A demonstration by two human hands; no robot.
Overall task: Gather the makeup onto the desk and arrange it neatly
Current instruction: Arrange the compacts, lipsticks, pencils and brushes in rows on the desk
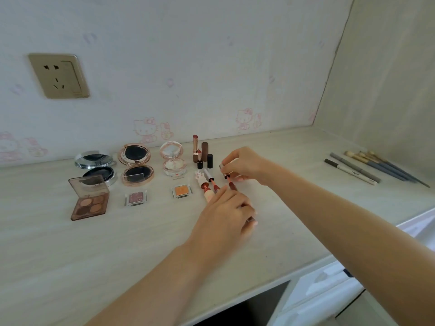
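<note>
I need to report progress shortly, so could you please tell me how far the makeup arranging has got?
Mostly done, it seems. Three open compacts line the back of the desk, with an eyeshadow palette and two small pans in front, and lipsticks upright. In hand: the right hand and left hand are placing lip gloss tubes. Possibly left: the brushes and pencils lie apart at the right.

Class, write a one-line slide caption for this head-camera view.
Both hands, left and right, line up lip glosses beside open compacts on a pale desk.
</note>
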